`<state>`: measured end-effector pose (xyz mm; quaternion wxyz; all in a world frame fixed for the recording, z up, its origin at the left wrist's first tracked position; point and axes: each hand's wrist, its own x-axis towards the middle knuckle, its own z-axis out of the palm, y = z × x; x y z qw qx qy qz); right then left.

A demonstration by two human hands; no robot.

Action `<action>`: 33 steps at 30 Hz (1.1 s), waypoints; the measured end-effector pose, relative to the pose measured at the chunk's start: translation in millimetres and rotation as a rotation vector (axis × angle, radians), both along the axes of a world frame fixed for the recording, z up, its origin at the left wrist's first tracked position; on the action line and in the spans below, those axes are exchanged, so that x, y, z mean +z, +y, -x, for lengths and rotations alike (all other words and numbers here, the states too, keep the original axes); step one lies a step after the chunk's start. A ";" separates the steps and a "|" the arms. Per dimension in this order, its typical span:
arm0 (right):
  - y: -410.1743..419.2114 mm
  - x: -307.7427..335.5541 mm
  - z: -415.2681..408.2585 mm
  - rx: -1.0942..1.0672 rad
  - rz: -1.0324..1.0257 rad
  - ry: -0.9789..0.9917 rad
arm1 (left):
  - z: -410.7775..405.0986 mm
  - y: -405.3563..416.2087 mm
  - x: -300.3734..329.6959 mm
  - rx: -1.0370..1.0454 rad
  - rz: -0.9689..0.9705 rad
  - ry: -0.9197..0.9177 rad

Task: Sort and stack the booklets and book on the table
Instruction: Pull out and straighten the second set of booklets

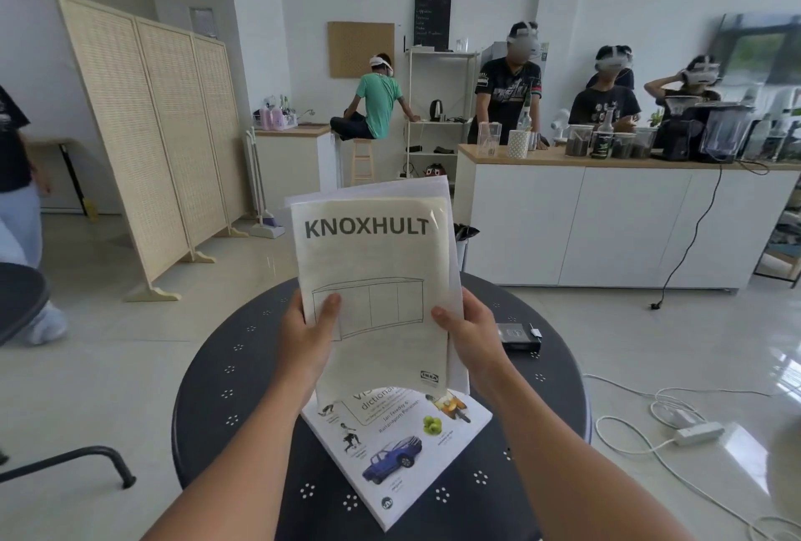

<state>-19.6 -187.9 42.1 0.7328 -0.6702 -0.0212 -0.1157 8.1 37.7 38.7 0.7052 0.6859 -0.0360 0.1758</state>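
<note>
I hold a bundle of white booklets point(372, 263) upright above the round dark table point(225, 393). The front one reads KNOXHULT and shows a cabinet drawing. My left hand point(310, 341) grips the bundle's lower left edge, thumb on the cover. My right hand point(470, 332) grips its lower right edge. Under the bundle a white picture dictionary book point(398, 454) lies flat on the table, turned at an angle, with a blue truck and green apples on its cover. The bundle hides the book's upper part.
A small black device point(518, 336) lies on the table to the right. White cables and a power strip point(698, 432) lie on the floor at right. A dark chair point(65, 462) stands at left. Several people stand by the counter point(607, 211) behind.
</note>
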 end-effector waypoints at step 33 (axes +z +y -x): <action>9.9 -13.0 11.1 -0.015 0.098 0.099 | 14.0 0.1 -14.8 -0.043 0.024 0.152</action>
